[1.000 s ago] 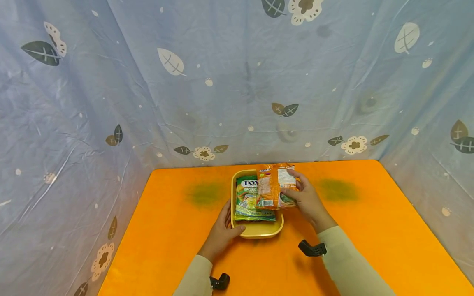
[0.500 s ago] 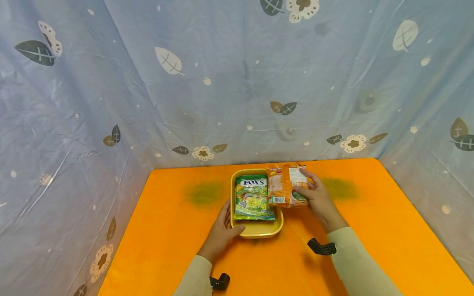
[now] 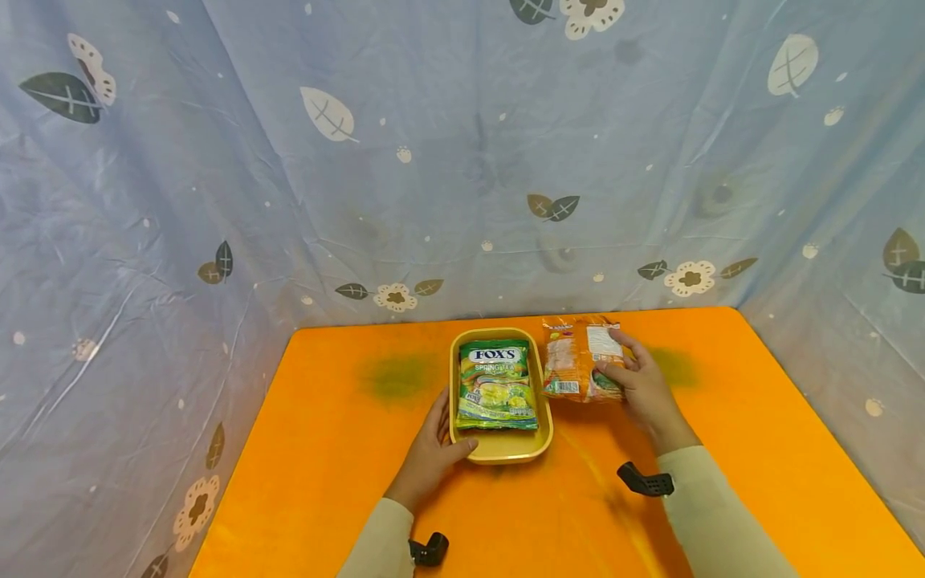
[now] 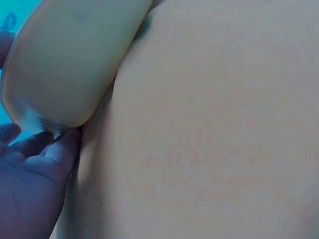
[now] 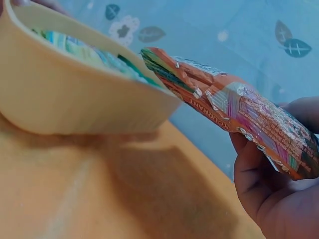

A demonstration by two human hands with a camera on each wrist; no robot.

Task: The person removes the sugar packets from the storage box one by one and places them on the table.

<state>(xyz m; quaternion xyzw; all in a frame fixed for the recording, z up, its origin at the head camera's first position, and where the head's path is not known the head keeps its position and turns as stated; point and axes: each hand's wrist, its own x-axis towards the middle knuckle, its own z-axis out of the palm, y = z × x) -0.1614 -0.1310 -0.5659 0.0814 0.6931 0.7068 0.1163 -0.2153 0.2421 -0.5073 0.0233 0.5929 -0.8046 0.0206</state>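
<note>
A pale yellow plastic tub [image 3: 506, 446] sits near the middle of the orange table in the head view. Inside it lies a green FOX'S Spring Tea candy bag [image 3: 495, 387]. My left hand [image 3: 428, 459] grips the tub's left side, thumb over the rim; the left wrist view has its fingers [image 4: 62, 149] against the outer wall. To the right of the tub, my right hand [image 3: 649, 400] holds an orange candy bag [image 3: 574, 361] by its right edge, back label facing up. In the right wrist view this bag [image 5: 259, 119] is raised above the table, its far end overlapping the tub's rim.
The orange tabletop [image 3: 347, 474] bears two dark green patches, one on each side of the tub. Blue leaf-and-flower patterned curtains [image 3: 433, 185] stand behind the table and along both sides. A black wrist camera [image 3: 645, 480] is strapped to each forearm.
My right hand has moved right with the orange candy bag, from over the tub to beside it. The green bag is now fully uncovered. My left hand stays on the tub.
</note>
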